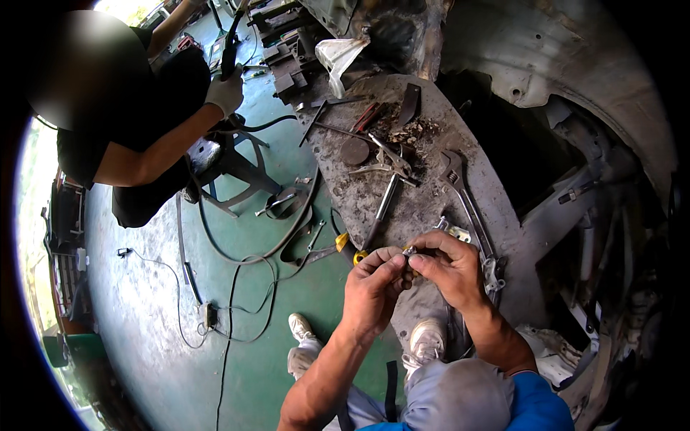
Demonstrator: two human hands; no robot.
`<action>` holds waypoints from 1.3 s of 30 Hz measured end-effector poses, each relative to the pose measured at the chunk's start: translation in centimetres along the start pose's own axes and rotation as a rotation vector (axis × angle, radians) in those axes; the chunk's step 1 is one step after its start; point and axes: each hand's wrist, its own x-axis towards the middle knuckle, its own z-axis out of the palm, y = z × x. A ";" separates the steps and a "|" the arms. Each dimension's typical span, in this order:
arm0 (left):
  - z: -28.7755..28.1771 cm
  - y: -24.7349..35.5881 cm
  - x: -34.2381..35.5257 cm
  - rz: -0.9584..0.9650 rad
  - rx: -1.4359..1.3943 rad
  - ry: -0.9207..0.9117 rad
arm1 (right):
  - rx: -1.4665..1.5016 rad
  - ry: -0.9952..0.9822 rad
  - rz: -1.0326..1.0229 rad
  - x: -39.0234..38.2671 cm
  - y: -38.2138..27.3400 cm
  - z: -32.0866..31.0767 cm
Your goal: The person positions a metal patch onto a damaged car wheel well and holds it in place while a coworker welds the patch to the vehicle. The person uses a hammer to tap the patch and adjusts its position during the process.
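Note:
Both my hands meet over the near part of a worn metal plate (pixel 359 208). Thumb and fingers of my left hand (pixel 375 286) pinch a small shiny metal piece (pixel 409 252), its kind too small to make out. My right hand (pixel 453 271) pinches the same piece from the other side. Just beyond my fingers lies a hammer with a dark grip and metal shaft (pixel 388 195). A large adjustable wrench (pixel 454 172) rests to the right of it. Beside my right hand is a metal bracket-like part (pixel 494 273), partly hidden.
Farther up the plate lie locking pliers (pixel 388 159), a round dark disc (pixel 354 151) and rusty debris (pixel 420 133). Bare car body metal (pixel 575 57) surrounds the right side. Cables (pixel 269 287) cross the green floor (pixel 287 352). At left, a co-worker's gloved hand (pixel 226 92) grips a dark tool.

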 end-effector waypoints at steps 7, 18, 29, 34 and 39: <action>0.7 -0.5 0.9 0.128 0.073 0.024 | -0.187 0.056 -0.095 0.8 -0.8 0.0; -5.9 1.0 0.2 0.198 0.602 0.018 | -0.486 0.494 -0.502 11.2 -9.3 -2.8; -38.8 -3.8 -15.9 0.057 1.648 0.683 | -0.502 0.627 -0.645 18.9 -12.9 -2.3; -39.8 -5.5 -18.2 0.093 1.914 0.682 | -0.541 0.640 -0.677 19.3 -12.3 -2.8; -38.7 -5.2 -17.1 -0.041 1.861 0.606 | -0.520 0.627 -0.674 19.3 -12.4 -1.9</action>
